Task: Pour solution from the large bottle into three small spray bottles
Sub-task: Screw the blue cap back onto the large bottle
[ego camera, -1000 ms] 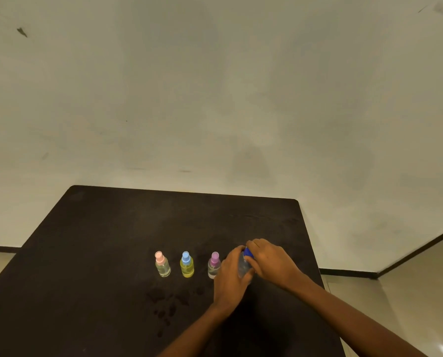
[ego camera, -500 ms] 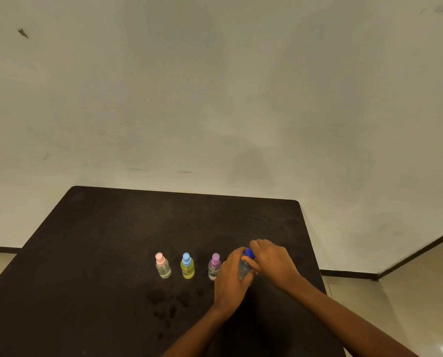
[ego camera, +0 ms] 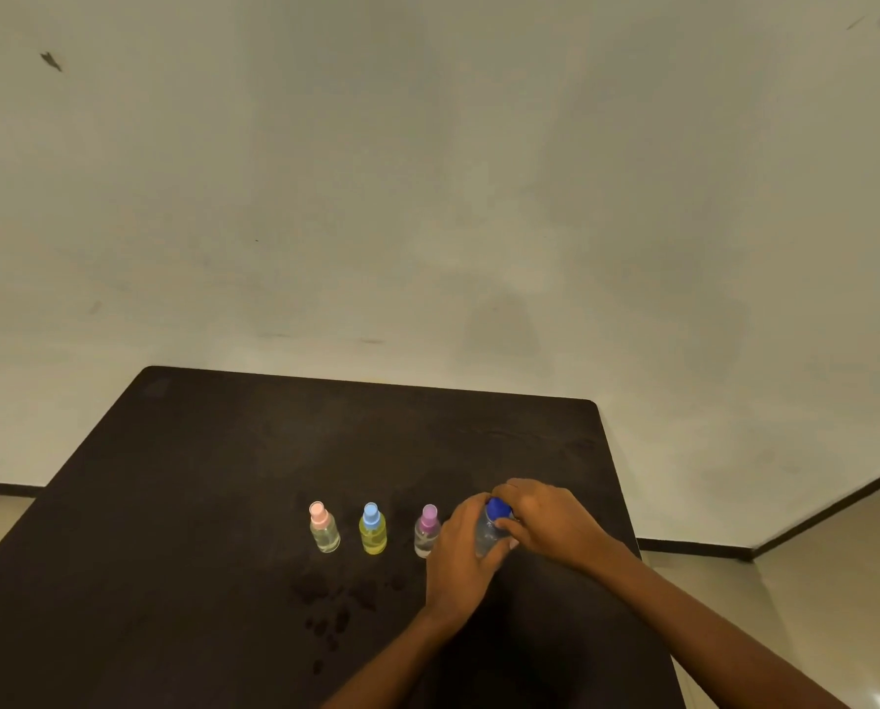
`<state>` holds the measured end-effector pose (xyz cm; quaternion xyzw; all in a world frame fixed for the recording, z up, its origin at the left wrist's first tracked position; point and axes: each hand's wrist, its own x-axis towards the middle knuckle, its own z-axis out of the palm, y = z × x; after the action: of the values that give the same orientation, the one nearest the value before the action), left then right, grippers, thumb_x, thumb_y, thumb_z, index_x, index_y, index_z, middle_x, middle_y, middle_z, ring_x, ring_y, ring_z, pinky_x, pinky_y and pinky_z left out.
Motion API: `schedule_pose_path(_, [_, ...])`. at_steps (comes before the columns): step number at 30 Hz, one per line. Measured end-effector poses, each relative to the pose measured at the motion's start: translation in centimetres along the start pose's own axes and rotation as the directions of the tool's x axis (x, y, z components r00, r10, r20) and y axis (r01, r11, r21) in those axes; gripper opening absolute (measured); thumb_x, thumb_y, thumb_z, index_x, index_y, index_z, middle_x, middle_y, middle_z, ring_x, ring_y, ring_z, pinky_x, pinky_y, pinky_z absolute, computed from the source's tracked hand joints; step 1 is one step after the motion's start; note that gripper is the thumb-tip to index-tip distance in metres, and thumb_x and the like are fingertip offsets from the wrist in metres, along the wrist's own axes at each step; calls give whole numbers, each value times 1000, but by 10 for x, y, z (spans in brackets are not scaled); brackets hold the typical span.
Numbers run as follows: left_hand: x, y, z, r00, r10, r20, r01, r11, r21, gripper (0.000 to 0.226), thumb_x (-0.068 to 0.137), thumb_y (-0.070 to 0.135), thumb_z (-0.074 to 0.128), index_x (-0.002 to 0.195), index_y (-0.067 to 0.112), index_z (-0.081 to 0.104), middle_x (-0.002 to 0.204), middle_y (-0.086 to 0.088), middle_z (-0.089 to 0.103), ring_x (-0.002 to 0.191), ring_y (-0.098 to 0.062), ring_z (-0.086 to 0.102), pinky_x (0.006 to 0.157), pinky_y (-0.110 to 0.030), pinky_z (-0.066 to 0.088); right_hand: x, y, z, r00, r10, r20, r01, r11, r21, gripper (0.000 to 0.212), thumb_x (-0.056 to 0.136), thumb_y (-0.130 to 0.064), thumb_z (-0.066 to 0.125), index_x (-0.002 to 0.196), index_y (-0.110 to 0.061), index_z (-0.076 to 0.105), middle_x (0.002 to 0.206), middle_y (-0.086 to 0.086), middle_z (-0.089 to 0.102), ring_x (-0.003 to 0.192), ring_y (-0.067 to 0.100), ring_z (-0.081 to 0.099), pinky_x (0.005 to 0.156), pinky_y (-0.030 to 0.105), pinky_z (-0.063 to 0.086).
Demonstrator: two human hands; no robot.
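Risk: squeezing the large bottle [ego camera: 485, 538], gripped upright in the left hand's [ego camera: 459, 562] curled fingers while the right hand's [ego camera: 550, 524] fingers pinch its blue cap [ego camera: 498, 508], could cause a spill. Its fill level cannot be told. Left of those fingers stand 3 capped sprayers: pink-capped bottle [ego camera: 323, 530] clear, blue-capped bottle [ego camera: 373, 532] yellow, purple-capped bottle [ego camera: 426, 532] clear.

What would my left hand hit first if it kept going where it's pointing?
Your left hand grips the large bottle, so that; right behind it, probably, your right hand on the blue cap.
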<state>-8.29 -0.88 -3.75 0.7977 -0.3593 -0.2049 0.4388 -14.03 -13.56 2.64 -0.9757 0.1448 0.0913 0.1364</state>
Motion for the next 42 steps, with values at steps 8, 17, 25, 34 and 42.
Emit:
schedule_pose_path(8, [3,2,2,999,-8,45,10,998,-55,31,81,49,47,111,41,47,119,1,57,105,0,53,107,-34,37,2,0,7,997,-10,-74,2,994,-108,38,94,-47,38,114,-17,51,113,2,57,98,14,54,86,26,45])
schedule_pose_path(17, [1,-4,2,1000,13,6,-13,1000,21,52,88,25,57,136,25,36,138,6,45,126,-8,41,101,-17,30,3,-2,21,988,99,-122,-110,990,-88,41,92,-53,37,114,-20,49,111,0,59,95,13,57,82,23,45])
schedule_pose_path(25, [3,-7,3,1000,9,-4,-9,1000,-6,52,86,29,58,134,25,39,133,11,45,123,-5,42,103,-21,32,6,-3,24,981,161,-110,-163,987,-11,34,91,-46,45,112,-20,50,110,0,61,96,12,58,83,23,44])
schedule_pose_path(34, [7,-4,8,999,30,-20,-33,987,-157,26,84,15,63,106,25,54,97,12,59,91,4,56,85,-8,42,4,-7,30,951,249,-185,-234,967,101,33,90,-46,47,107,-18,54,102,0,64,90,11,60,79,22,46])
schedule_pose_path(42, [8,-4,8,997,49,-57,-60,975,-215,33,83,10,63,94,39,50,91,13,62,93,3,58,80,-11,46,2,-12,37,913,306,-269,-268,949,168,35,90,-45,49,106,-14,58,100,2,66,90,12,62,79,22,46])
